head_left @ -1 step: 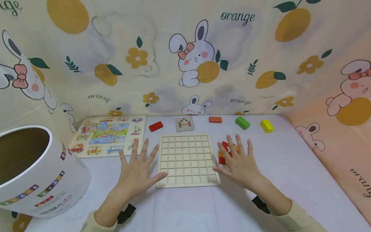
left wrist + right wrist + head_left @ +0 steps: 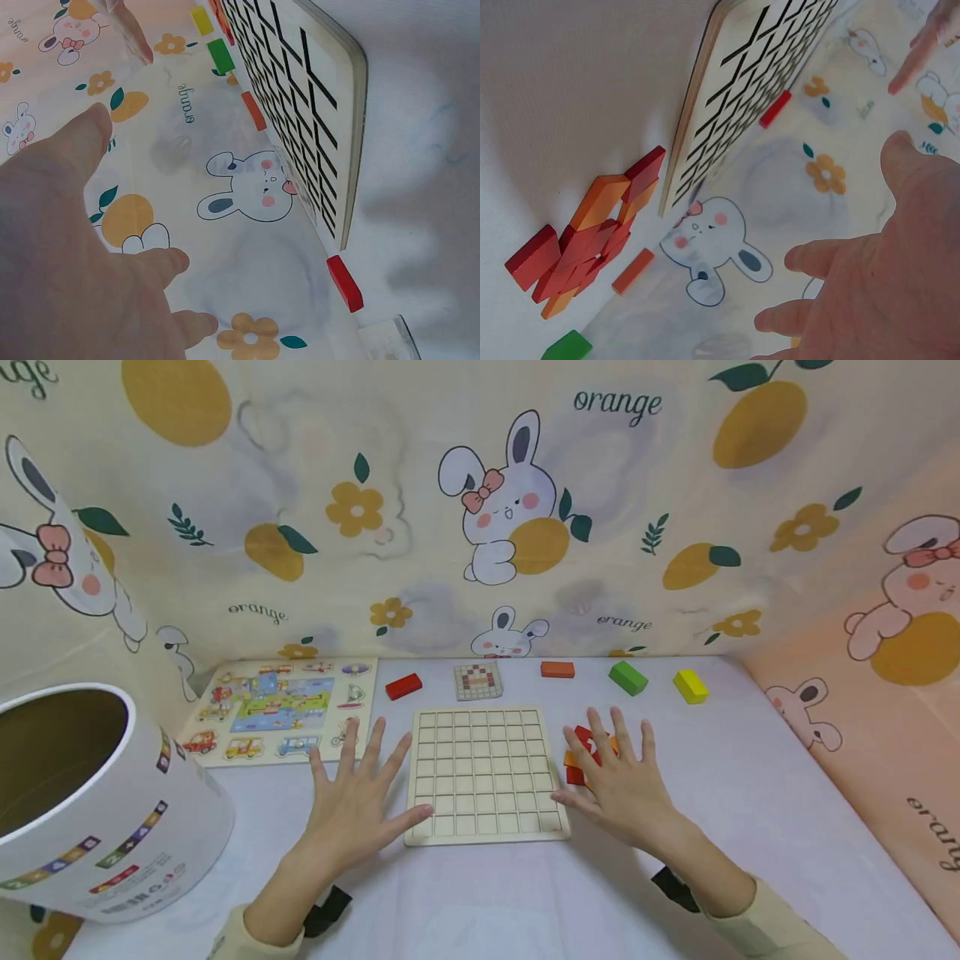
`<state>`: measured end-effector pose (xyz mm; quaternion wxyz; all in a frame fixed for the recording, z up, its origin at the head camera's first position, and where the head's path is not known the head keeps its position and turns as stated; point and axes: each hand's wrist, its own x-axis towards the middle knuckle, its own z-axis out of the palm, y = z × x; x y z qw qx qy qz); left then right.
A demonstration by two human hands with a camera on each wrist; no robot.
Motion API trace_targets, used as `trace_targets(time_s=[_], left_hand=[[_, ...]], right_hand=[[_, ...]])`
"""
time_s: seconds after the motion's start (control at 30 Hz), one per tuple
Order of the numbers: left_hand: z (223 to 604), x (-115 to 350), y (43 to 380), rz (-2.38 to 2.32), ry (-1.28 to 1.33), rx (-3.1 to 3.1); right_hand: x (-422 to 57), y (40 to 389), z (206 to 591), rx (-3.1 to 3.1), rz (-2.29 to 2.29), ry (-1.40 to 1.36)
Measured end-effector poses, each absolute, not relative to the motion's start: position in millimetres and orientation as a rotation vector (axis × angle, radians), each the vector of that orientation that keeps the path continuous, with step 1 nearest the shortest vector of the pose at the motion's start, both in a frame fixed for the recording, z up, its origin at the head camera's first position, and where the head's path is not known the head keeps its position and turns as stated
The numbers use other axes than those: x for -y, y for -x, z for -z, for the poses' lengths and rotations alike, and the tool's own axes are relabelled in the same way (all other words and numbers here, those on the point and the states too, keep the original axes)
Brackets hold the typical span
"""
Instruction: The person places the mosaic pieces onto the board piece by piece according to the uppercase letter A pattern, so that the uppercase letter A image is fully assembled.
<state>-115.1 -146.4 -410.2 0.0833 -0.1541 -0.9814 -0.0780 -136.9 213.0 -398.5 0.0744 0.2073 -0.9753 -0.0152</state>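
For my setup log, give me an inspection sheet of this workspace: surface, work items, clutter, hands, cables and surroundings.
Surface: table, covered in white.
Work items: grid board, no pieces seen in its cells; red and orange pieces heaped to its right; pattern card behind it.
Clutter: red block, orange block, green block and yellow block along the back; vehicle puzzle and white bucket at left.
Hands: left hand and right hand, fingers spread, holding nothing.
Cables: nothing seen.
Surroundings: cloth printed with rabbits and oranges, behind and at both sides.
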Motion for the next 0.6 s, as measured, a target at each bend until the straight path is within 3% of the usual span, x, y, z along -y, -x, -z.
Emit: trace_targets(time_s=[0.4, 0.6], left_hand=[[414.7, 152.4, 117.8, 0.266, 0.464, 2.939], [425.9, 153.8, 127.1, 0.621, 0.648, 2.934]], right_hand=[[-215.4, 143.7, 400.5, 2.962, 0.004, -0.6], [-241.5, 177.9, 400.4, 3.085, -0.4, -0.586]])
